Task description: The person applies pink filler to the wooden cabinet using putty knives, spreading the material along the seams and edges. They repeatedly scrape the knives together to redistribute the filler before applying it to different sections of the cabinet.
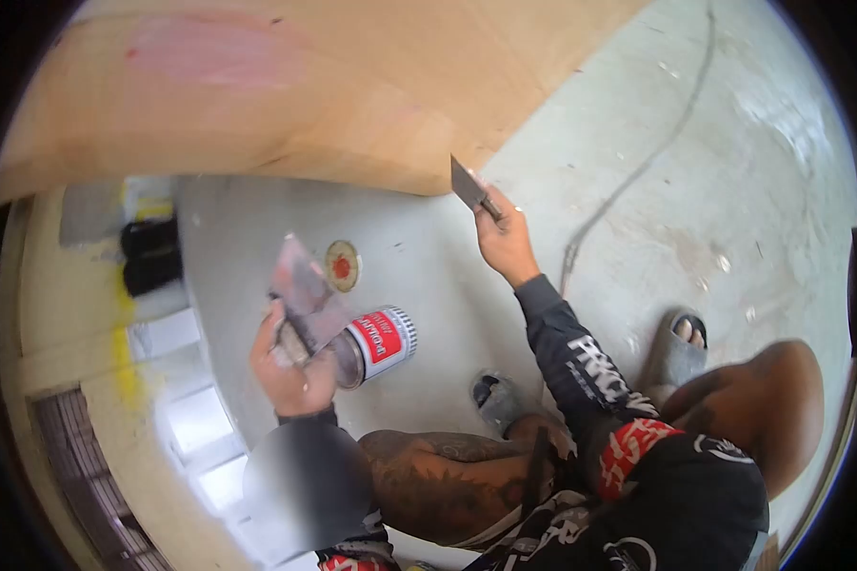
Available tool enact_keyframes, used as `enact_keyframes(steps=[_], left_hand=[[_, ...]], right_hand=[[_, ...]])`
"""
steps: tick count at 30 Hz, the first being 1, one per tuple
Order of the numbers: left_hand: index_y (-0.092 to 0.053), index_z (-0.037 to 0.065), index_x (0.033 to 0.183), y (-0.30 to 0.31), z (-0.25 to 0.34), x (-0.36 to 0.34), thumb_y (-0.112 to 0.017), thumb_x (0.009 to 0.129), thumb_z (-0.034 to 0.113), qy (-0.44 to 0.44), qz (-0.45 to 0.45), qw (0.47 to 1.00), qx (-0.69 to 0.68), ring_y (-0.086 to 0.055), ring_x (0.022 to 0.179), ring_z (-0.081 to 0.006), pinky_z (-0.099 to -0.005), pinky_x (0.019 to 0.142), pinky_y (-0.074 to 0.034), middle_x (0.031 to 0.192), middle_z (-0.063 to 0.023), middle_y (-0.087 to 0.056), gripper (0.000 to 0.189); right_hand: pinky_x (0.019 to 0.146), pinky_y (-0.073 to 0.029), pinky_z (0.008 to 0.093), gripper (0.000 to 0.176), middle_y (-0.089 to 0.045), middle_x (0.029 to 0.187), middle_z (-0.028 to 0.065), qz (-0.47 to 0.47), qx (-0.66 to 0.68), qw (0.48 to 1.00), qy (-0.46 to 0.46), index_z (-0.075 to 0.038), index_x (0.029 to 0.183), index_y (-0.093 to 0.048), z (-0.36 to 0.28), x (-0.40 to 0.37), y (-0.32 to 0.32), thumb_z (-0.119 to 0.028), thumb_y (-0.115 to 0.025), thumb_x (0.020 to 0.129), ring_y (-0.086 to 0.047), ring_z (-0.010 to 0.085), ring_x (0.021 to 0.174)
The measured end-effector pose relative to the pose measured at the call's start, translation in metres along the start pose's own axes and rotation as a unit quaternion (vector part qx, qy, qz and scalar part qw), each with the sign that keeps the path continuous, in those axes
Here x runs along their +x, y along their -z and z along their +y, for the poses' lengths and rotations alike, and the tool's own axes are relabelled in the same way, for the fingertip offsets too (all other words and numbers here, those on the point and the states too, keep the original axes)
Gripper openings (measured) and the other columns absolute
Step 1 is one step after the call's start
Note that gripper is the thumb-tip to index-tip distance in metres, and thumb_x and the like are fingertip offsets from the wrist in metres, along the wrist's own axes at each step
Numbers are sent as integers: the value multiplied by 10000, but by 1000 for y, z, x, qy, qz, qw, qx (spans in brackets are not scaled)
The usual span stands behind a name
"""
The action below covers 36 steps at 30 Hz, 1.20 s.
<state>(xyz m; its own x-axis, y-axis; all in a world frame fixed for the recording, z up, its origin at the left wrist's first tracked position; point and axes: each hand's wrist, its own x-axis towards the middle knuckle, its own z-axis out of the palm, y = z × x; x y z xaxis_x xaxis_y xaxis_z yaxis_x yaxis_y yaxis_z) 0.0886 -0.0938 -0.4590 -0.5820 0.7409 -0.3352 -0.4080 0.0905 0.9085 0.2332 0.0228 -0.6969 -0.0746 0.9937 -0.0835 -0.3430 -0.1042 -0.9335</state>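
Note:
My left hand [293, 376] is closed round the handle of a wide flat scraper [305, 290], whose blade is smeared with pinkish stuff and partly blurred. My right hand [507, 238] grips a smaller putty knife [467, 184], its dark blade pointing up and left near the lower edge of a wooden panel [352, 105]. A faded pink patch marks the panel at upper left. Just right of my left hand, a tin with a red and white label [381, 347] lies or stands tilted in view, partly behind the scraper. Beyond it is a round lid [343, 265] with a red blob.
The grey floor [428, 276] carries a cable [628, 176] on the right and scattered pale flakes. My sandalled feet [681, 347] and bent knees are close below my hands. Dark shoes [150, 257] and white boxes [195, 419] are at the left.

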Motion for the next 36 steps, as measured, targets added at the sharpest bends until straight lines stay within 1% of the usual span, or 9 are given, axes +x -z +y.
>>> enact_keyframes(steps=[3,7,9,12,15,20,25,29,36], left_hand=[[-563,10,1234,35,-5,14,-582,902,87,-110,-21,967,231,-639,964,-167,-305,833,-508,1104,-98,-659,341],[-548,3,1229,33,-2,3,-547,923,174,-244,-55,819,515,-594,1116,-212,-366,977,-478,1179,-95,-620,351],[-544,6,1221,10,14,2,-560,930,155,-21,-49,999,-10,-606,1077,-210,-372,946,-487,1154,-91,-624,327],[-552,17,1212,17,26,5,-565,947,161,-76,6,997,-22,-633,1002,-204,-363,882,-508,1125,-78,-647,302],[-541,17,1218,21,26,12,-552,969,199,-213,9,976,47,-623,1025,-216,-361,909,-489,1131,-66,-636,309],[-536,4,1248,15,-1,16,-529,987,174,-332,21,922,198,-601,1038,-181,-340,942,-447,1119,-79,-619,312],[-597,-39,1166,-1,4,6,-536,979,221,-131,-100,854,494,-615,976,-190,-336,902,-466,1047,-112,-668,326],[-610,-28,1175,18,4,3,-551,948,222,-2,-269,613,743,-624,898,-163,-322,826,-485,966,-80,-681,343],[-628,-7,1156,13,15,-32,-534,936,202,1,-181,725,664,-642,832,-197,-327,776,-499,900,-171,-680,318]], right_hand=[[980,-441,310,597,-642,1214,155,-139,50,963,225,-105,1368,-518,-103,-3,-24,156,-444,836,-569,205,1203],[1063,-410,399,675,-618,1213,185,-262,97,881,383,-94,1292,-582,-144,-33,-58,190,-481,688,-522,404,1242],[1032,-439,403,679,-628,1166,175,-262,54,908,323,-101,1284,-591,-130,-48,-69,184,-493,676,-551,407,1191],[950,-488,371,544,-648,1096,117,-363,-141,898,207,-64,1288,-574,-51,-34,-58,133,-523,783,-634,290,1040],[923,-492,336,374,-645,1105,82,-252,65,943,-209,-16,1267,-541,-57,-37,-46,52,-523,900,-633,180,965],[877,-488,298,288,-637,1094,70,-206,408,848,-270,12,1225,-503,-96,-59,-63,-29,-558,945,-607,130,953],[816,-510,300,282,-650,1064,72,-184,341,891,-238,25,1188,-529,-84,-40,-48,-29,-600,920,-619,137,915],[823,-511,294,243,-655,1040,58,-38,408,889,-206,1,1182,-555,-17,10,-17,-80,-567,954,-630,158,905],[699,-470,339,226,-620,923,61,176,257,933,-179,-13,1130,-552,126,73,-3,-35,-483,916,-579,177,805]])
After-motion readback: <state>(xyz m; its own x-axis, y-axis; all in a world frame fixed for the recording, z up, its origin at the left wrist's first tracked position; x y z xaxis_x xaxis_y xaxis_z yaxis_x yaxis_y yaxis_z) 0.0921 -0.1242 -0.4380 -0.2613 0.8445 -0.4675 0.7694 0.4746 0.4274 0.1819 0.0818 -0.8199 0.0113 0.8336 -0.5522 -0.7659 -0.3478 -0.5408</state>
